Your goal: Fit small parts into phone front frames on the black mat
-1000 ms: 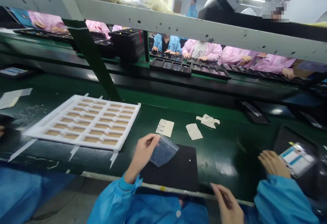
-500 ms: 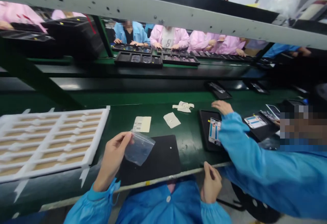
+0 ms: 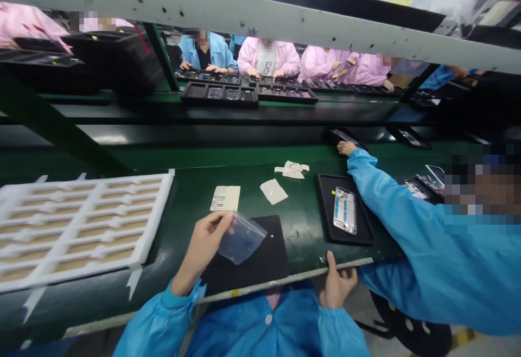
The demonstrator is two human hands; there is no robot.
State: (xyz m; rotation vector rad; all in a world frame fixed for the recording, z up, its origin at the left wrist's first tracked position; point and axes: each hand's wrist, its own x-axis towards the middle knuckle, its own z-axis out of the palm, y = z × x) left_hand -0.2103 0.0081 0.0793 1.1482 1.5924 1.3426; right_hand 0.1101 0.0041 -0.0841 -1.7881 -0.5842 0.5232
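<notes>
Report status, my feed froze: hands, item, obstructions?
Left hand pinching clear bag over black mat. Right hand on bench edge. Co-worker's arm reaching across right.

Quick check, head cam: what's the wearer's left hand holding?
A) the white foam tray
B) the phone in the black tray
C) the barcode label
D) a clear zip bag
D: the left hand pinches a clear zip bag above the black mat; the barcode label lies apart on the green belt, and the right hand grips the belt's edge.
</notes>
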